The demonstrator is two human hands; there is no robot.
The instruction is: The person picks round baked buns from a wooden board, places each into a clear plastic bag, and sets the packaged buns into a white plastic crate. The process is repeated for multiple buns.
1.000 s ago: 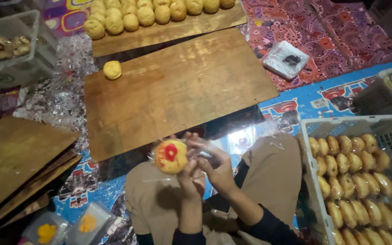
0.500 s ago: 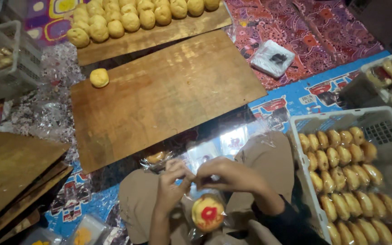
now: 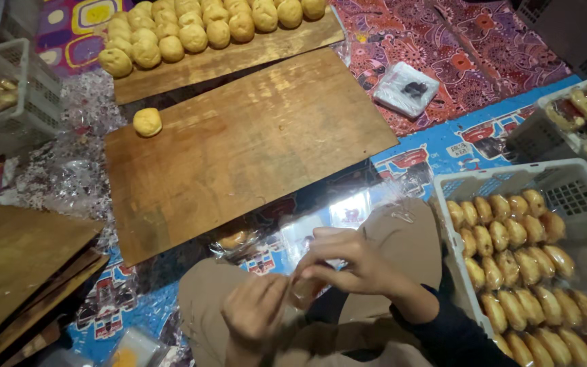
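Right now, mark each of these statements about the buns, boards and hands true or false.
1. One bun lies alone on the middle wooden board. True.
2. The white crate at the person's right is packed with wrapped buns. True.
3. The left hand rests flat on the middle board. False: both hands meet over the lap, the right hand pinching clear wrapping.
4. The far board carries nothing. False: rows of buns cover it.

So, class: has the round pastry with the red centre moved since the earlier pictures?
Yes. It dropped from near the wooden board edge into the lap and now sits hidden between the left hand and right hand.
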